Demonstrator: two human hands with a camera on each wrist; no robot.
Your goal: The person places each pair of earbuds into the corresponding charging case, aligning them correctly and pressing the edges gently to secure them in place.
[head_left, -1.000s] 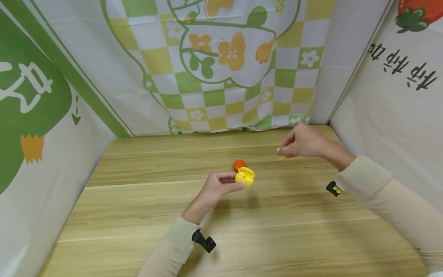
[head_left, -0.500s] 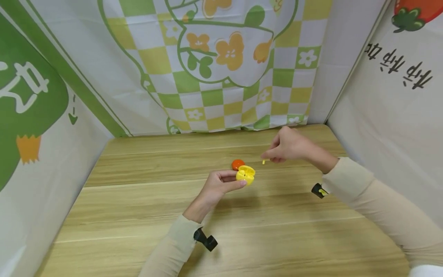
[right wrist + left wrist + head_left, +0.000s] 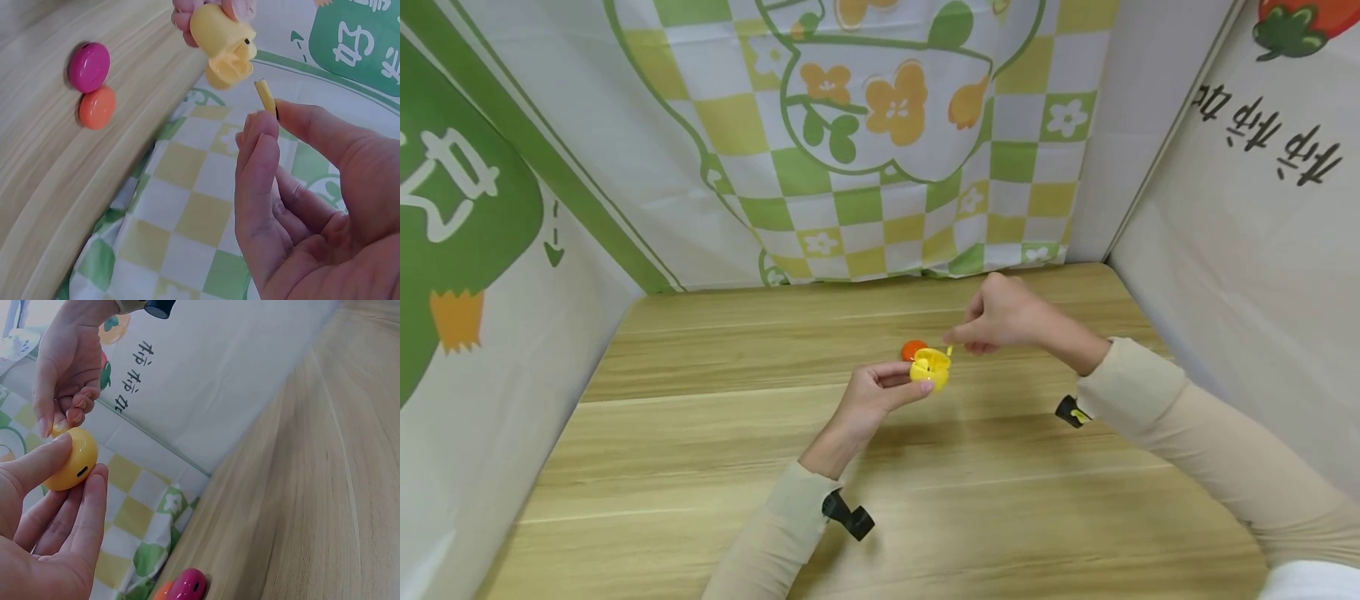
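yellow case (image 3: 930, 368) (lid open) | L hand (image 3: 871, 397) grips | R hand (image 3: 1000, 317) pinches yellow earbud (image 3: 266, 98), prob.

Two bare hands, left hand (image 3: 871, 398), right hand (image 3: 1004, 317). Both arms in long beige sleeves (image 3: 1157, 417) with ribbed cuffs, loose folds along the forearms. Small black camera mount (image 3: 848, 517) clipped under each wrist; the right one carries a yellow mark.

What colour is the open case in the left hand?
Yellow; the earbud case shows best in the right wrist view.
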